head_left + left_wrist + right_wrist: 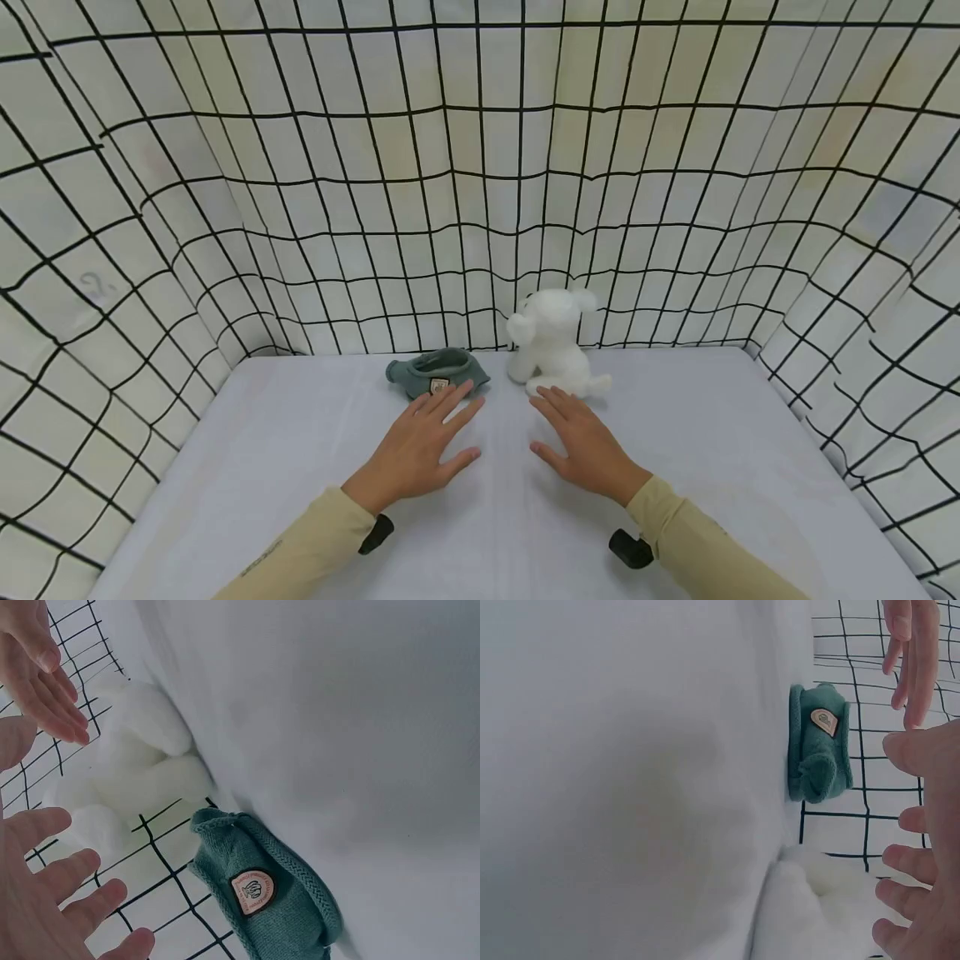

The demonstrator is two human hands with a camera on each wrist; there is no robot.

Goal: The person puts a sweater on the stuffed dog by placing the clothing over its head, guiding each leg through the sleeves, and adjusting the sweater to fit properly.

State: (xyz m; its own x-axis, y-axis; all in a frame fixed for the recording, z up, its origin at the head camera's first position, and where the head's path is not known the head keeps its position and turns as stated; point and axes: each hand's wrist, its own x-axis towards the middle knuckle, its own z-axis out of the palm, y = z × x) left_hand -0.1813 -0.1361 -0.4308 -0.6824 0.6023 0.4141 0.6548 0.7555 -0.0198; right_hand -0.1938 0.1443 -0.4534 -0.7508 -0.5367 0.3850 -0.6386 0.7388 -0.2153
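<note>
Both hands lie flat on the counter, fingers straight, nothing in either grip: left hand (423, 446) touching the green knit sweater (437, 375), right hand (588, 450) just short of the white plush dog (553, 343) by the back edge. I'd say grab the sweater by its hem.

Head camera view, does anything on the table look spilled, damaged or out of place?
Nothing stands out. The green knitted garment lies crumpled but intact beside the white plush dog, which sits upright. Both hands, left hand and right hand, rest flat and hold nothing.
</note>
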